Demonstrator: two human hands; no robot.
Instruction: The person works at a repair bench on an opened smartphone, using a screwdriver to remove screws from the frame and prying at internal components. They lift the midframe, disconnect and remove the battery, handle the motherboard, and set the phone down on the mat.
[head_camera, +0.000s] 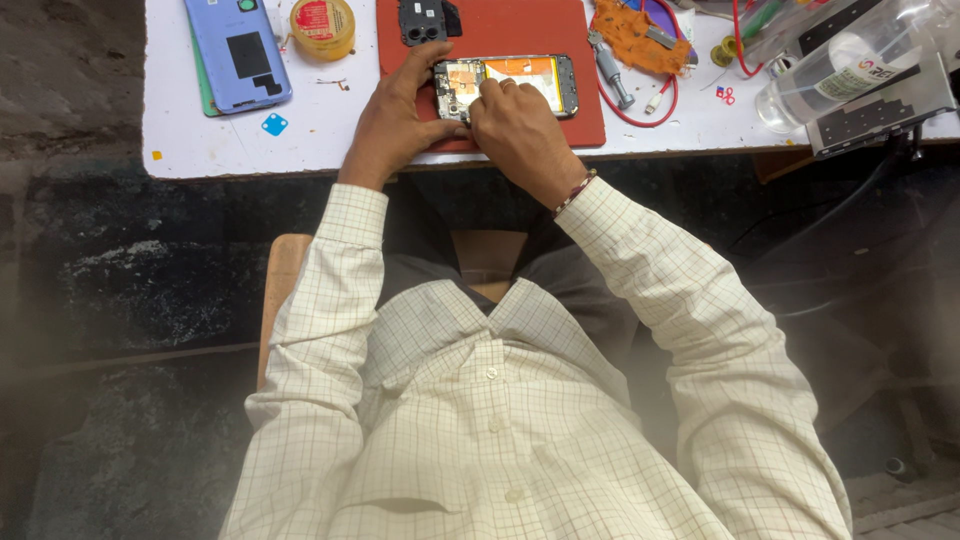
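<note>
An opened smartphone (530, 80), back cover off and its insides showing, lies on a red mat (500, 25) on the white table (330, 130). My left hand (395, 115) grips the phone's left end, thumb along its near edge. My right hand (520, 125) rests on the phone's near edge with fingertips pressed on the exposed parts at its middle; whether they pinch a small part or tool is hidden. A black camera-frame piece (425, 20) lies on the mat beyond the phone.
A light blue phone back cover (238, 52) and a yellow tape roll (322, 27) lie at the left. A grey screwdriver (610, 68), orange cloth (635, 38), red cable (650, 110), clear bottle (840, 70) and a dark panel (880, 110) sit at the right.
</note>
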